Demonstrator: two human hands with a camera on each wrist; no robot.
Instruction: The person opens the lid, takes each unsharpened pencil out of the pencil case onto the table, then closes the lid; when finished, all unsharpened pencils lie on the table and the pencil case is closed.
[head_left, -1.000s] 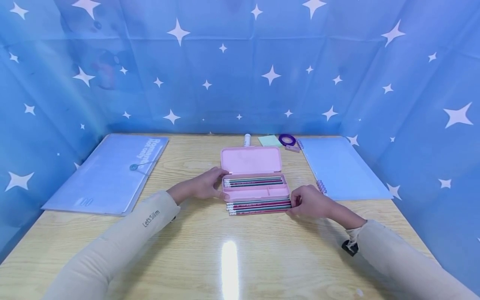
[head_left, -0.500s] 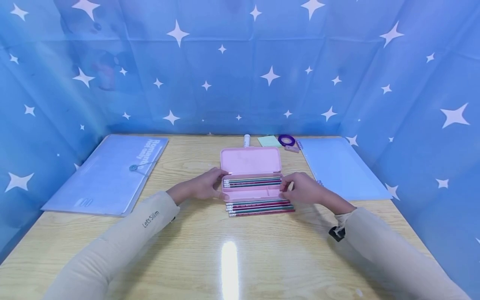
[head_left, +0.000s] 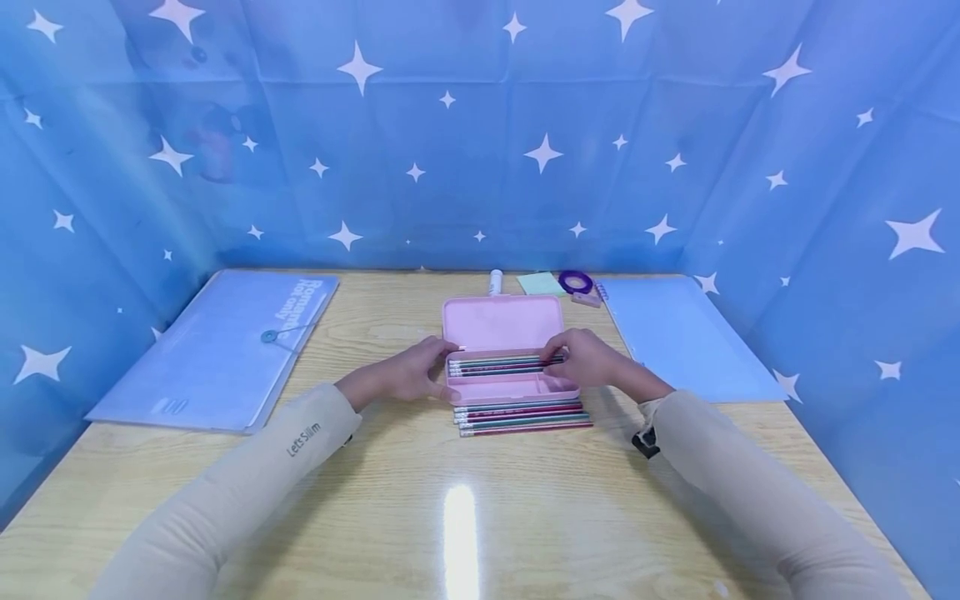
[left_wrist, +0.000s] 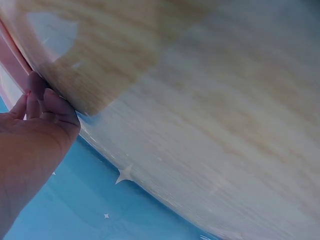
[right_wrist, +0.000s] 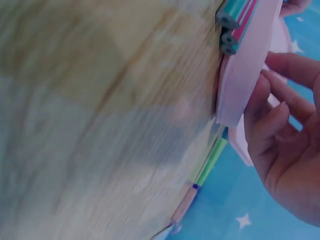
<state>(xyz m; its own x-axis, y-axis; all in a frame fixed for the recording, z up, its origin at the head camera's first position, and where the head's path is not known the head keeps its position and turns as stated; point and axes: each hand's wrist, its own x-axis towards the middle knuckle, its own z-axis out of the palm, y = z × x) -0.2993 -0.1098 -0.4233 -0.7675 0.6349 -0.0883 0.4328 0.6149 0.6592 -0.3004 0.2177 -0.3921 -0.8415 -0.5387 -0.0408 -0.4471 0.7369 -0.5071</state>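
A pink pencil case (head_left: pixel 487 390) lies on the table with its lid (head_left: pixel 502 323) raised back. Several pencils (head_left: pixel 491 365) lie in its rear compartment, eraser ends to the left. Another group of pencils (head_left: pixel 517 418) lies side by side in front of the case. My left hand (head_left: pixel 411 369) grips the case's left end between thumb and fingers. My right hand (head_left: pixel 588 358) reaches over the case's right end, its thumb and fingers at the tips of the pencils inside. In the right wrist view, the case wall hides those fingertips, so any grip on a pencil is not visible.
A translucent document folder (head_left: pixel 217 350) lies on the left, a spiral notebook (head_left: pixel 682 333) on the right. Behind the case are a white tube (head_left: pixel 496 282), green sticky notes (head_left: pixel 540 283), a purple tape roll (head_left: pixel 575 282) and a small eraser-like block (head_left: pixel 587 298).
My right hand has left the pencils in front of the case and moved up and left to those inside. The left hand stays on the case's left end.
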